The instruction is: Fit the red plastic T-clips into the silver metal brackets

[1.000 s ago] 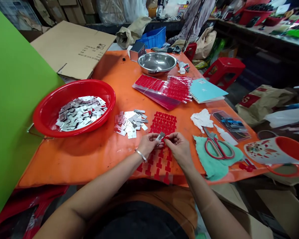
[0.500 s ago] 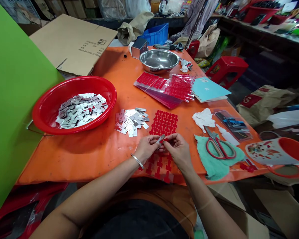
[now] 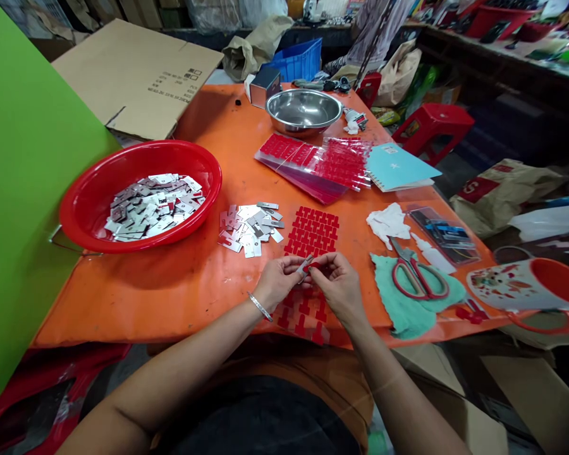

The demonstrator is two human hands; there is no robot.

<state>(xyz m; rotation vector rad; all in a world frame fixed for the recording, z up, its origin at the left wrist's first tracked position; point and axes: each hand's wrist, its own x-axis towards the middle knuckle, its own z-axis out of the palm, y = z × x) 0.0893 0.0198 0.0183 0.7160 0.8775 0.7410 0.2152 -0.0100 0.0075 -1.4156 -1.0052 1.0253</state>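
My left hand (image 3: 281, 278) pinches a small silvery metal plate (image 3: 305, 263) between thumb and fingers. Close against it, my right hand (image 3: 337, 282) is closed on a small red sticker (image 3: 312, 266), which touches or nearly touches the plate. Both hands are over a sheet of red T-shaped stickers (image 3: 312, 230), whose middle they cover. Left of the sheet lies a loose pile of metal plates (image 3: 253, 229), some with red on them. Many more such plates fill the bottom of a red basin (image 3: 208, 213) at the left.
Scissors (image 3: 420, 278) lie on a green cloth (image 3: 389, 297) at the right, beside a patterned mug (image 3: 507, 287). Further back are more red sticker sheets (image 3: 313, 161), a blue notebook (image 3: 398, 167) and a steel bowl (image 3: 304, 112). A green panel (image 3: 33, 189) borders the left side.
Both hands stay almost in place, with the plate and red sticker held close together. The view has shifted very slightly.
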